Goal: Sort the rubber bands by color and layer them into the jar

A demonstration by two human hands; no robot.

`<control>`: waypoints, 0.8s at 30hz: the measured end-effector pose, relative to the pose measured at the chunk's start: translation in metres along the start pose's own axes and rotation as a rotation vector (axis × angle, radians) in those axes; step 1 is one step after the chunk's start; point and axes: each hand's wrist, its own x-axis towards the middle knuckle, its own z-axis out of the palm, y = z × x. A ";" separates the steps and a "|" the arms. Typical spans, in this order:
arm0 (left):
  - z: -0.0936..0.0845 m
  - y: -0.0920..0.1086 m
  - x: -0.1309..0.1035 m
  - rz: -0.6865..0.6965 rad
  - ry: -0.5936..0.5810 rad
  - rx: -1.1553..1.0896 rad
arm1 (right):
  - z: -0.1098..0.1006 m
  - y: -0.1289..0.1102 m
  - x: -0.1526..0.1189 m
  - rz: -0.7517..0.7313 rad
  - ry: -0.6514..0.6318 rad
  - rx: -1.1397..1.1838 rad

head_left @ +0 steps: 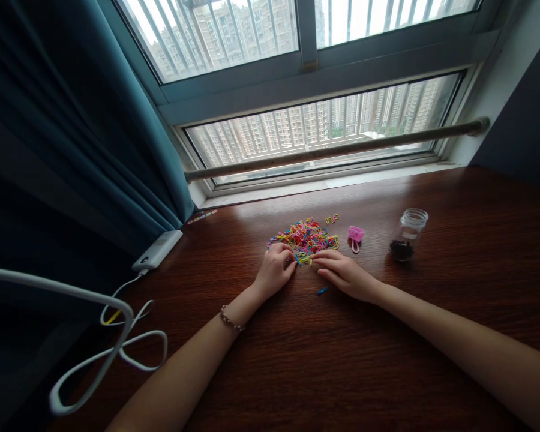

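A heap of small, many-coloured rubber bands (pixel 310 235) lies on the dark wooden table. At its front left edge is my left hand (pixel 275 267), fingers bent and thumb close to the fingertips, with a blue band (pixel 297 259) right at the tips. I cannot make out for certain whether that band is pinched. My right hand (pixel 345 275) rests palm down at the heap's front right, fingers stretched out towards some yellow bands (pixel 308 261) and apart from each other. Nothing shows in its grasp. Between the hands and nearer to me, a lone blue band (pixel 321 290) lies on the wood.
Right of the heap is a pink plastic clip-like piece (pixel 355 235). Further right stands an open clear jar (pixel 409 234) with black contents. A white power bank (pixel 157 250) with a looping white cable (pixel 117 354) lies left, below a blue curtain (pixel 130 132). A window backs the table (pixel 297 360).
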 end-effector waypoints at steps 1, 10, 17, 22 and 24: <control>0.000 0.000 0.000 0.010 -0.003 -0.006 | 0.000 0.002 0.000 0.031 0.051 0.052; 0.002 -0.002 0.003 -0.031 0.015 -0.020 | 0.001 0.014 -0.002 0.346 0.300 0.313; 0.007 -0.008 0.002 -0.125 0.089 -0.046 | -0.002 0.014 -0.002 0.411 0.362 0.233; 0.005 -0.007 0.001 -0.089 0.115 -0.056 | -0.002 0.016 -0.002 0.499 0.440 0.299; 0.004 -0.006 0.001 -0.054 0.115 -0.067 | -0.002 0.016 -0.002 0.515 0.453 0.303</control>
